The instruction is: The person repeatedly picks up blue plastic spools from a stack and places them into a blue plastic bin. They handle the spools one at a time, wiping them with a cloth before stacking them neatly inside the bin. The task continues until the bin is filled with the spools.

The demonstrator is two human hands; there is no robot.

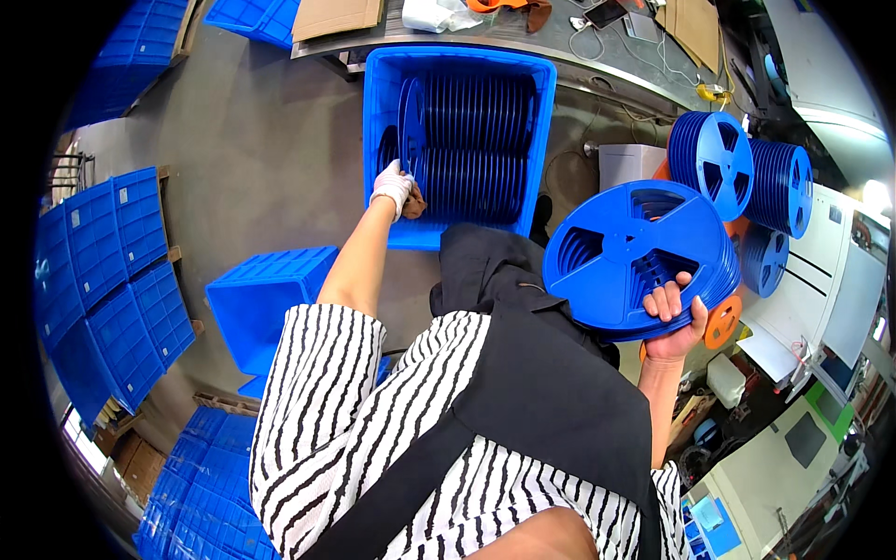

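Note:
My left hand [399, 190], in a white glove with darker fingertips, reaches into a blue plastic bin [459, 235]. Its fingers close on the near edge of a blue reel [411, 117] that stands on edge at the left of the bin. Packed rows of dark blue reels [478, 112] fill the bin to the right of that reel. At my right side, my bare right hand [677, 313] grips a stack of blue reels [597, 245] by the rim, thumb outside and fingers through an opening in the front reel.
More stacked blue reels [723, 154] stand at the right, with an orange reel [721, 322] below them. A workbench [523, 28] runs behind the bin. Another blue bin [247, 322] lies at the left, near stacked blue crates [112, 271]. Cables [644, 56] trail over the bench.

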